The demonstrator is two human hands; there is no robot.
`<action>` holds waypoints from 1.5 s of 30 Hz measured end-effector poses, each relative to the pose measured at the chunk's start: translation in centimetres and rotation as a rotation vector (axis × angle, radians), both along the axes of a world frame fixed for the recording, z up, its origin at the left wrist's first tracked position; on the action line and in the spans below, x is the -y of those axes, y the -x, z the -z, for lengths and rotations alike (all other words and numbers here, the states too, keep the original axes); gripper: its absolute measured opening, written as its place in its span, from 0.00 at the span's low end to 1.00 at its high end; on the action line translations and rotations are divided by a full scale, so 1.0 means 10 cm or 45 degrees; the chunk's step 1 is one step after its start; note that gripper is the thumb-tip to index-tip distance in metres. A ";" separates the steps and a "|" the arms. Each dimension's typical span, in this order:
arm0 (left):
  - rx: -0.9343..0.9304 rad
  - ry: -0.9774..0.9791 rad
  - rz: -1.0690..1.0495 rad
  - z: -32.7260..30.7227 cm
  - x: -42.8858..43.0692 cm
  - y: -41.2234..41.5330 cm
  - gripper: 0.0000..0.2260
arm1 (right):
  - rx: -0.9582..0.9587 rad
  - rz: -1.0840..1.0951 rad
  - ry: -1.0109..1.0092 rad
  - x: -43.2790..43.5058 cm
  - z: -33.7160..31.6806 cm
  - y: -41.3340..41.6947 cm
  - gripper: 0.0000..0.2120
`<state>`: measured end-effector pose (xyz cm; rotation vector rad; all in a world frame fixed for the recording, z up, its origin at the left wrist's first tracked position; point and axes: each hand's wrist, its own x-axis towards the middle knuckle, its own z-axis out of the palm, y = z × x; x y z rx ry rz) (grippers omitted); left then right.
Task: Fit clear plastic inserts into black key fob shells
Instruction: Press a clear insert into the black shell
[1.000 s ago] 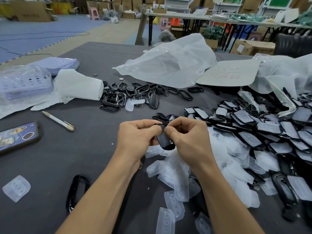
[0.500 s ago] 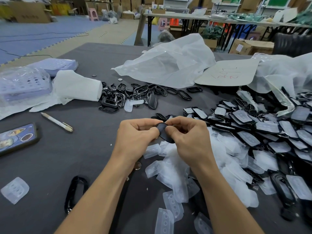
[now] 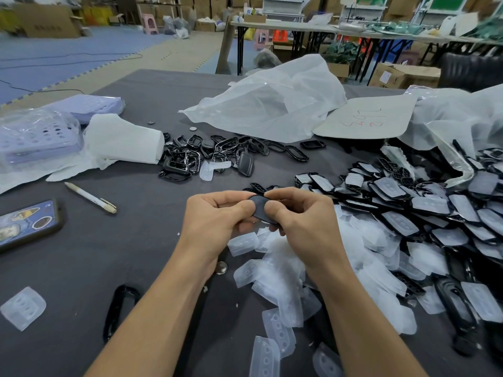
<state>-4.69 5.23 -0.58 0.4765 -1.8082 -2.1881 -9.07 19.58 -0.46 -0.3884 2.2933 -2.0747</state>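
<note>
While both hands meet above the dark grey worktop (image 3: 130, 240), I see the left hand (image 3: 215, 216) and right hand (image 3: 302, 221) pinching one smooth black oval key fob shell (image 3: 260, 210) between thumbs and curled fingers. It hangs just over a heap of clear plastic inserts (image 3: 280, 268); black shells carrying inserts (image 3: 408, 208) lie spread to the right.

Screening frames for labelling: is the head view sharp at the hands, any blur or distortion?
Head view: left hand, right hand and the pinched black shell are sharp, evenly lit; the corner cardboard box is blurred; wide-angle bowing at the edges.
</note>
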 end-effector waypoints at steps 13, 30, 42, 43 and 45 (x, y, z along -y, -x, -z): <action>0.004 -0.009 0.089 -0.01 0.01 0.00 0.14 | 0.044 -0.065 0.026 0.00 0.00 0.03 0.18; 0.043 0.049 0.017 -0.01 -0.01 0.00 0.18 | -0.025 0.005 -0.020 0.02 0.01 0.00 0.18; -0.002 -0.070 -0.205 0.05 -0.01 0.06 0.05 | -0.346 0.461 -0.319 0.04 0.02 -0.08 0.05; -0.004 -0.073 -0.200 0.05 -0.01 0.06 0.05 | -0.340 0.462 -0.333 0.05 0.02 -0.08 0.05; -0.005 -0.078 -0.191 0.05 -0.02 0.06 0.05 | -0.308 0.466 -0.345 0.07 0.05 -0.07 0.05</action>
